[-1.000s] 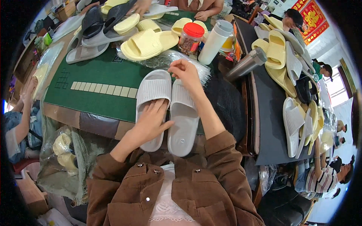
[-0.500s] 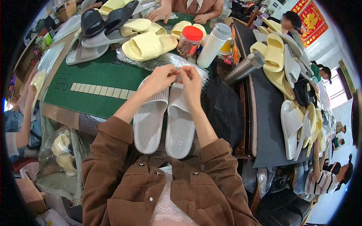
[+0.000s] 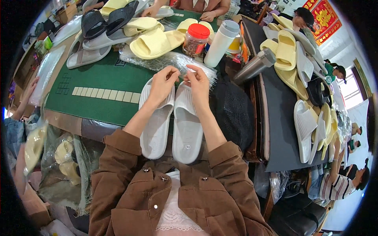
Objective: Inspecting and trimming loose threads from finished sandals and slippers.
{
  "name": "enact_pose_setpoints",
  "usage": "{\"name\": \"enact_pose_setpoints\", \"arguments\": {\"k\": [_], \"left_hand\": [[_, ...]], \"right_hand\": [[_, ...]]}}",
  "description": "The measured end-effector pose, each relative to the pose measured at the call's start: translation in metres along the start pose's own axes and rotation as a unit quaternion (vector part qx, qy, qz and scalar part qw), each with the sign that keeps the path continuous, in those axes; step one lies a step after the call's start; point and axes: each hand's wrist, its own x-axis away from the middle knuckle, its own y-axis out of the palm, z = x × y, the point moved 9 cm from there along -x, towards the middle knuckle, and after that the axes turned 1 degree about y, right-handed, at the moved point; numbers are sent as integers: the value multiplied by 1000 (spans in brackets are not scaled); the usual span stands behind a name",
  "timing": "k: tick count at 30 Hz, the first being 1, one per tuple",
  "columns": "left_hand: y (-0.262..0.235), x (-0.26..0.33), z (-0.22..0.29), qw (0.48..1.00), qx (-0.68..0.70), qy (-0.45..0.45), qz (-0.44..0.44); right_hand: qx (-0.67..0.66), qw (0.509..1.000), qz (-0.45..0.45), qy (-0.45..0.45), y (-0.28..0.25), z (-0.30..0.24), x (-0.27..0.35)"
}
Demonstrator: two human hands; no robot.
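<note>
A pair of light grey slides lies side by side in front of me, toes pointing away. My left hand point(image 3: 162, 87) is over the toe strap of the left slide point(image 3: 154, 133), with fingers curled in and tips pinched. Above the strap of the right slide point(image 3: 187, 135), my right hand point(image 3: 198, 87) has its fingers bent, with index and thumb close together. A narrow gap separates the two hands. Anything between their fingertips is too small to make out. A round white label point(image 3: 187, 147) sits on the right slide's heel; the left heel shows none.
Clear plastic bags point(image 3: 157, 63) lie beyond my hands on the green mat point(image 3: 90, 104). Yellow slides point(image 3: 155, 45), a red-lidded jar point(image 3: 195, 39), a white bottle point(image 3: 221, 45) and a steel flask point(image 3: 256, 66) stand farther off. Another person's hand point(image 3: 208, 15) rests across the table.
My hands, touching at the fingertips before, have drawn apart. At the left edge, a neighbour's yellow slide has moved down off the table edge. Across the table, the other person's hand moved left.
</note>
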Motion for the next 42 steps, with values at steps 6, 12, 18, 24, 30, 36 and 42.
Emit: {"name": "enact_pose_setpoints", "arguments": {"k": [6,12,18,24,30,36,42], "left_hand": [[2,2,5,1000,-17,18,2],[1,4,3,996,-74,56,-7],[6,4,10,994,-74,77,-6],[3,5,12,991,-95,94,20],[4,5,15,990,-112,89,12],[3,7,18,984,-141,107,14],[4,7,14,981,-164,102,5]], "right_hand": [[44,999,-8,6,0,6,-2],[38,999,-11,-3,5,1,0],[6,999,-30,-12,5,8,-3],[86,993,-22,-77,4,5,-5],[-32,999,18,-17,-10,7,-6],[48,997,-44,-36,5,9,-5],[-9,1000,1,-19,-4,4,-3]]}}
